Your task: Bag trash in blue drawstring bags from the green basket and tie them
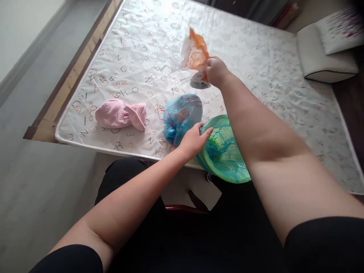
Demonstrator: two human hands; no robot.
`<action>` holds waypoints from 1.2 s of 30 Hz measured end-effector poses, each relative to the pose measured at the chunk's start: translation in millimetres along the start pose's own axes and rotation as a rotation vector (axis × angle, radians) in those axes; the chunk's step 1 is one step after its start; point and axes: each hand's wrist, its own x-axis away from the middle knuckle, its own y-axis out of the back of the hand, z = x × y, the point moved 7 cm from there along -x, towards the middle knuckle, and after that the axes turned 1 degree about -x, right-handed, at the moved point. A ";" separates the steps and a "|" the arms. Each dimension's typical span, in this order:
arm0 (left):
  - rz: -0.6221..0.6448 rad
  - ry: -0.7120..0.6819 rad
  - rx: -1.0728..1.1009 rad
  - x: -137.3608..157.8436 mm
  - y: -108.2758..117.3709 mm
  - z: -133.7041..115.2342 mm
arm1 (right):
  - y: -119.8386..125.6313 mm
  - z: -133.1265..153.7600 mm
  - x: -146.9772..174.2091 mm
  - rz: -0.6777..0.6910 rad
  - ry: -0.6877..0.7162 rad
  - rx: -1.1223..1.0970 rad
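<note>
A clear plastic bag with orange print or an orange part (197, 53) hangs from my right hand (217, 72), which is closed on it above the mattress. Right below that hand is a small dark, rounded thing (200, 80), partly covered and unclear. My left hand (196, 140) grips the rim of a green mesh basket (209, 167), its thumb over the inner side. The basket tilts at the mattress edge, lined with a thin blue-green plastic bag (233, 167); my right arm hides part of it. Beside my left hand lies a full, tied blue plastic bag (184, 110) with red drawstrings.
A twisted pink towel (119, 115) lies on the left of the letter-printed white mattress (136, 72). A wooden bed frame (82, 64) runs along the left side. At the far right are a pale bolster (321, 53) and a patterned cushion (341, 30).
</note>
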 end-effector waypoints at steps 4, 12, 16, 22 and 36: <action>-0.180 -0.068 -0.096 7.6 15.2 -12.9 | 108.7 17.1 96.4 -0.388 -0.049 -0.096; -0.274 -0.373 0.069 6.5 32.0 -57.7 | 147.2 8.0 282.7 -0.613 -0.030 -0.330; -0.166 -0.344 0.293 6.1 14.5 -95.7 | 117.4 -1.6 290.0 -0.510 -0.049 -0.451; -0.020 -0.315 0.544 -4.3 -31.3 -118.8 | 65.5 27.7 280.9 -0.071 0.138 -0.073; 0.122 -0.102 0.527 -10.1 -60.1 -88.4 | 79.9 64.2 312.8 -0.204 0.433 0.511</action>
